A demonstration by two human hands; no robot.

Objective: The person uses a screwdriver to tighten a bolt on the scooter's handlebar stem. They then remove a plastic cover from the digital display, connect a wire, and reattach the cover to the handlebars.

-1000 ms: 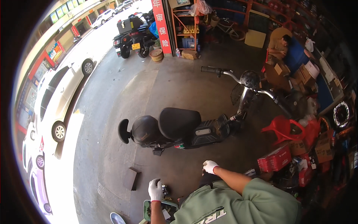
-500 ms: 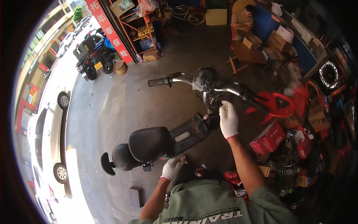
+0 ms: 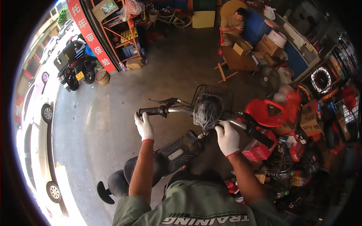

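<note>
A black electric scooter (image 3: 180, 152) stands in front of me, with a wire basket (image 3: 215, 90) ahead of its handlebar. Clear plastic wraps the display (image 3: 206, 111) at the handlebar's middle. My left hand (image 3: 144, 128), in a white glove, is open at the left grip (image 3: 151, 111), thumb and fingers apart at its near side. My right hand (image 3: 228, 140), gloved too, is closed just right of and below the display. Whatever its fingertips pinch is hidden. The right grip (image 3: 264, 138) lies beyond that hand. My left forearm covers part of the seat (image 3: 160, 167).
At the right are a red plastic chair (image 3: 266, 113), red boxes (image 3: 260, 147), cardboard cartons (image 3: 312, 118) and clutter. Another person (image 3: 232, 27) sits by a wooden table (image 3: 239, 60) at the back. A shelf rack (image 3: 122, 34), parked motorcycle (image 3: 77, 67) and white car (image 3: 39, 145) are left.
My left hand has risen from beside the seat to the left grip. My right hand stays near the handlebar's middle. The handlebar appears turned and closer, and the view has shifted.
</note>
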